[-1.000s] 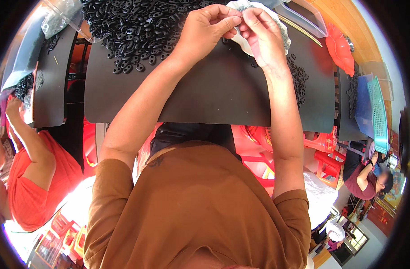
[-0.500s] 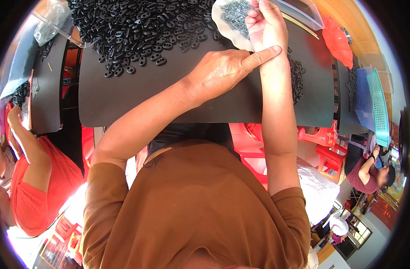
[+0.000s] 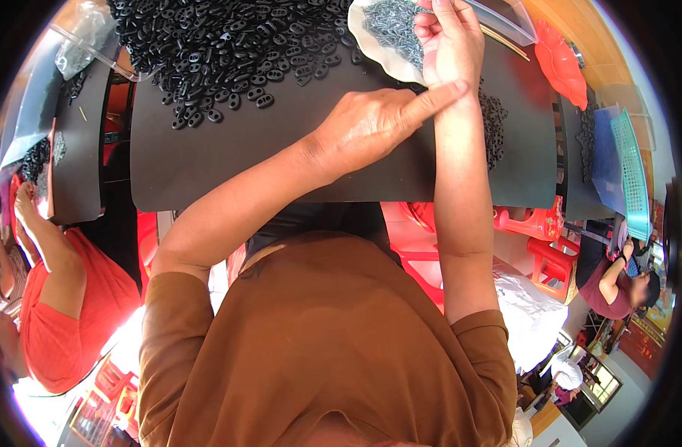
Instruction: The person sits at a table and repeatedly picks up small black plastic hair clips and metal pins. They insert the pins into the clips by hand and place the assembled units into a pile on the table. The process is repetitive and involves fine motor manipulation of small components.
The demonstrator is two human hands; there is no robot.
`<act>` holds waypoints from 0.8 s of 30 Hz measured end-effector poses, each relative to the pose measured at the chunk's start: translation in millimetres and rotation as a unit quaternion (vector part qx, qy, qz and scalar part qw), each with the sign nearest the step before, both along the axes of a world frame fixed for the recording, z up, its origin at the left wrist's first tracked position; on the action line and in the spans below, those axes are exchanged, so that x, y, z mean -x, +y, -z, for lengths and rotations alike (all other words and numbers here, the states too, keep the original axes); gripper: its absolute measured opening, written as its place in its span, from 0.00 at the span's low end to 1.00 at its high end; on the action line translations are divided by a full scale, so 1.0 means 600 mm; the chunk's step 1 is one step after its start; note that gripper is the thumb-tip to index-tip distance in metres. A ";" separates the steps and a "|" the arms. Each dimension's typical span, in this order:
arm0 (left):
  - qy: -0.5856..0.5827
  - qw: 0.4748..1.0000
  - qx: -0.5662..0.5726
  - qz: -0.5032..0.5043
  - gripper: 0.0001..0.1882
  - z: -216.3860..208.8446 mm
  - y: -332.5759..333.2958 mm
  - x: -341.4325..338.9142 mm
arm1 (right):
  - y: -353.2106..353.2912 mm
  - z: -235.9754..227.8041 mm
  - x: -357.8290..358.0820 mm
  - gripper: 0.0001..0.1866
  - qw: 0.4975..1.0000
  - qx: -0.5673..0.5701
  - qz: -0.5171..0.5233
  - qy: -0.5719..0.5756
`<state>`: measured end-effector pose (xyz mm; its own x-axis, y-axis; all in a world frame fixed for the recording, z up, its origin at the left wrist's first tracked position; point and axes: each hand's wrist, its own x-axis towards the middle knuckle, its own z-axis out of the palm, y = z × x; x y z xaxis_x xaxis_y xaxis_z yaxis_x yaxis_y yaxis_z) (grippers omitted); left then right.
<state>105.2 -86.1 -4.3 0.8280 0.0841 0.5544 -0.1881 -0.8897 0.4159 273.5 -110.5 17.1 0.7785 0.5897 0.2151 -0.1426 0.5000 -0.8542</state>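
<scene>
My left hand is turned back up over a dark table. One of its digits lies stretched across my right wrist, while the other fingers are hidden. Beside a pale, wavy-rimmed bowl, my right hand has its palm up and fingers curled in. Its fingertips meet at the top edge of the picture, so what they hold, if anything, cannot be made out. Many small grey metal pieces fill the bowl. A large heap of black oval pieces with two holes covers the far left of the table.
Small dark pieces lie right of my right forearm. Beyond are a clear plastic box, a red dish and a teal basket. Red stools stand at right. A person in red sits at left.
The bowl sits slightly nearer and further left in view, and my right hand slightly further right. My left hand keeps its touch on my right wrist.
</scene>
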 end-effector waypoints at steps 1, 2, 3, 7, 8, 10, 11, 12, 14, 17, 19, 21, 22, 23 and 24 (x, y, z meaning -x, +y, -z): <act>-0.012 1.000 0.020 -0.015 0.42 0.002 0.000 -0.001 | 0.000 -0.002 0.003 0.03 1.000 0.011 0.012 -0.011; -0.002 1.000 0.014 -0.013 0.42 0.004 0.000 0.000 | -0.001 -0.004 0.004 0.03 1.000 0.014 0.014 -0.014; 0.009 1.000 0.008 -0.011 0.42 0.007 -0.001 0.000 | -0.002 -0.004 0.005 0.03 1.000 0.016 0.016 -0.015; 0.031 0.999 -0.009 -0.003 0.41 0.003 -0.004 0.006 | -0.005 -0.006 0.005 0.03 1.000 0.024 0.017 -0.010; 0.027 1.000 -0.013 0.001 0.41 0.004 -0.005 0.005 | -0.006 -0.005 0.004 0.04 0.999 0.026 0.021 -0.010; 0.018 1.000 -0.024 0.005 0.39 0.009 -0.006 0.004 | -0.006 -0.004 0.000 0.04 0.999 0.031 0.027 -0.011; 0.015 1.000 -0.023 0.009 0.39 0.010 -0.007 0.005 | -0.006 -0.004 -0.002 0.04 0.999 0.033 0.028 -0.007; 0.012 1.000 -0.022 0.013 0.39 0.010 -0.008 0.006 | -0.005 -0.005 -0.003 0.04 0.999 0.035 0.029 -0.004; 0.011 0.999 -0.032 0.026 0.41 0.013 -0.011 0.007 | -0.005 -0.004 -0.006 0.04 0.999 0.029 0.020 -0.003; 0.011 0.998 -0.055 0.041 0.47 0.015 -0.011 0.009 | -0.005 0.001 -0.012 0.04 1.000 0.008 -0.005 -0.003; 0.005 0.998 -0.058 0.036 0.48 0.009 -0.008 0.007 | -0.006 0.004 -0.015 0.05 1.000 -0.002 -0.012 0.009; 0.021 0.998 -0.048 0.028 0.43 0.001 -0.010 0.010 | -0.006 0.002 -0.011 0.04 1.000 0.005 -0.014 0.008; 0.028 0.998 -0.042 0.024 0.41 -0.001 -0.010 0.011 | -0.005 0.000 -0.007 0.04 1.000 0.009 -0.015 0.007; 0.015 1.000 -0.013 0.024 0.42 0.000 -0.010 0.009 | -0.005 -0.002 -0.002 0.04 1.000 0.014 -0.012 0.008; 0.001 1.000 0.017 0.024 0.42 0.003 -0.011 0.006 | -0.005 -0.005 0.004 0.04 1.000 0.019 -0.009 0.009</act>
